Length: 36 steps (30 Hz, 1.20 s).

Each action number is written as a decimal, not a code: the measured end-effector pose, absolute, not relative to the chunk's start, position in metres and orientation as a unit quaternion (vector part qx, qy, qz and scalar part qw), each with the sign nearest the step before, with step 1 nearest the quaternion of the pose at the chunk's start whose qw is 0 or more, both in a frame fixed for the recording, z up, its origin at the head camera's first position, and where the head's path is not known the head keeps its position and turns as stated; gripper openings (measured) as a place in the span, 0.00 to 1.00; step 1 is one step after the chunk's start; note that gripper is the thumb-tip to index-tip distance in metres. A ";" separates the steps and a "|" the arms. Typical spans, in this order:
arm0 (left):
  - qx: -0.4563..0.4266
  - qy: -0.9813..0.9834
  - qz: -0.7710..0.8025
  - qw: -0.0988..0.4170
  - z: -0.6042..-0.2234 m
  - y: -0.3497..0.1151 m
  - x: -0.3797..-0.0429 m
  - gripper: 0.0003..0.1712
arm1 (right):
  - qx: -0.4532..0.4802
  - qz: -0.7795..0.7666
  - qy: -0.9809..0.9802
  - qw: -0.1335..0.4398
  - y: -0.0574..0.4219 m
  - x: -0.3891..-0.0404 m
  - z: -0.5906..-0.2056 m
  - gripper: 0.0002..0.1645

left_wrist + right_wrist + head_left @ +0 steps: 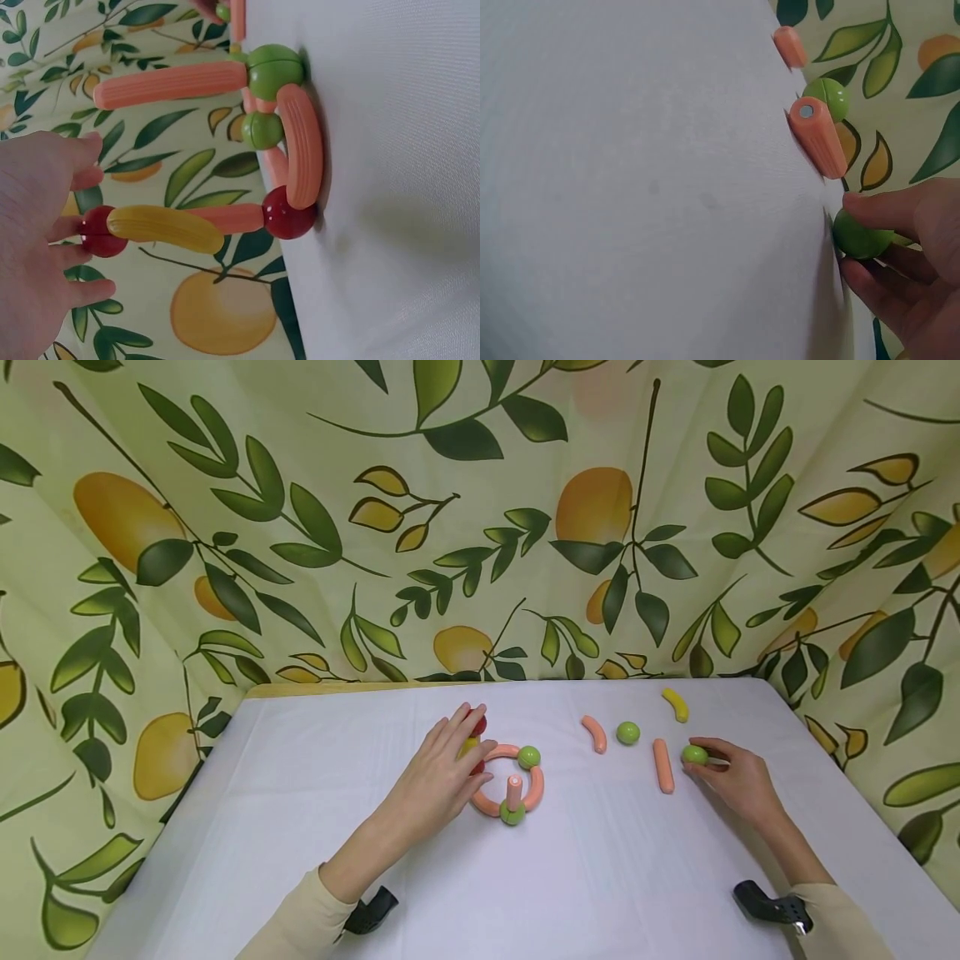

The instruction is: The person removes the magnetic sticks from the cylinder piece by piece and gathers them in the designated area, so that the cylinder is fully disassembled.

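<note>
My left hand (431, 781) is at a standing frame of balls and sticks, its fingers extended around a red ball (103, 231) at the top of an upright. A curved yellow stick (165, 227) joins that ball, alongside a pink stick rising from a lower red ball (290, 212). Curved pink sticks (535, 787) and green balls (529, 757) form a ring on the table; another pink stick (513, 792) stands up from the near green ball (512, 815). On the right, my right hand (742, 781) pinches a loose green ball (862, 234) between thumb and fingers, close over the tabletop.
Left of the right hand lie a straight pink stick (663, 766), a second loose green ball (627, 732) and a curved pink stick (595, 734). A curved yellow stick (676, 704) lies farther back. A leaf-patterned curtain (480, 568) hangs behind the white table (300, 760).
</note>
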State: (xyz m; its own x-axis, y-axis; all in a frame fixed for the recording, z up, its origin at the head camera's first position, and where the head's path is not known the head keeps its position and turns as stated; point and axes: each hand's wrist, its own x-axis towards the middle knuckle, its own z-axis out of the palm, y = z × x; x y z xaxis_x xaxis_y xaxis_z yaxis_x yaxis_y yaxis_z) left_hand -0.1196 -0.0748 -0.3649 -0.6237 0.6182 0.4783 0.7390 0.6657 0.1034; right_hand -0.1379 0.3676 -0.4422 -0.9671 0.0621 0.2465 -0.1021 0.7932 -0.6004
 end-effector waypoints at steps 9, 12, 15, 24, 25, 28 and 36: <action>-0.370 -0.896 -0.141 0.202 -0.364 -0.074 -0.118 0.25 | 0.019 0.311 -0.944 0.106 0.366 -0.138 -0.436 0.28; -0.371 -0.895 -0.143 0.203 -0.364 -0.074 -0.118 0.25 | 0.019 0.313 -0.944 0.101 0.366 -0.137 -0.434 0.28; -0.373 -0.893 -0.144 0.206 -0.364 -0.075 -0.118 0.26 | 0.022 0.315 -0.944 0.099 0.366 -0.137 -0.433 0.29; -0.369 -0.891 -0.153 0.216 -0.364 -0.079 -0.118 0.30 | 0.021 0.317 -0.945 0.073 0.367 -0.137 -0.427 0.33; -0.369 -0.891 -0.154 0.216 -0.363 -0.080 -0.118 0.30 | 0.020 0.318 -0.945 0.072 0.367 -0.136 -0.425 0.34; -0.361 -0.894 -0.156 0.216 -0.362 -0.084 -0.118 0.32 | 0.021 0.313 -0.946 0.076 0.365 -0.134 -0.419 0.34; -0.326 -0.916 -0.135 0.192 -0.371 -0.101 -0.113 0.36 | 0.055 0.302 -0.945 0.113 0.350 -0.124 -0.408 0.32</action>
State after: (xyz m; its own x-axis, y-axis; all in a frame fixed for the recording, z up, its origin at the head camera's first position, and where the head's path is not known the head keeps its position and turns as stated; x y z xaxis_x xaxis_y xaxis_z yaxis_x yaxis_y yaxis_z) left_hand -0.1134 -0.1009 -0.3707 -0.7134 0.5458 0.4396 0.6493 0.7508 0.1214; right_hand -0.1245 0.3504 -0.4080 -0.9686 -0.0365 0.2461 -0.1725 0.8114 -0.5585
